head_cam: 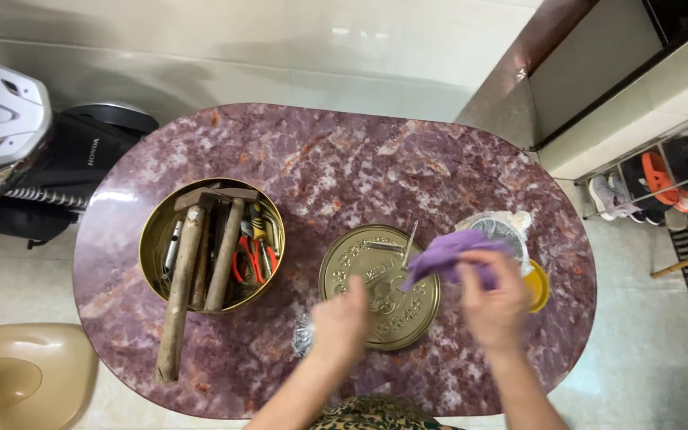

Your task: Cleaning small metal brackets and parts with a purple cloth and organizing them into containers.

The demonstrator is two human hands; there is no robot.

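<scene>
A: What do the 2 hands hold?

B: The right hand (494, 306) has its fingers clamped on a purple cloth (449, 256) above the round gold tin lid (379, 287) on the marbled purple table (320, 159). The left hand (341, 325) rests on the lid's near edge; its fingers' state I cannot tell.

A: And left of that?

B: An open round gold tin (212, 244) holding hammers and red-handled pliers.

Even, bright indoor light from above, soft glare patches on the glossy purple marble oval surface (320, 159) and the pale floor tiles (344, 40), faint shadows only, motion blur on both hands and the purple cloth (447, 256), wide-angle bending toward frame edges.
</scene>
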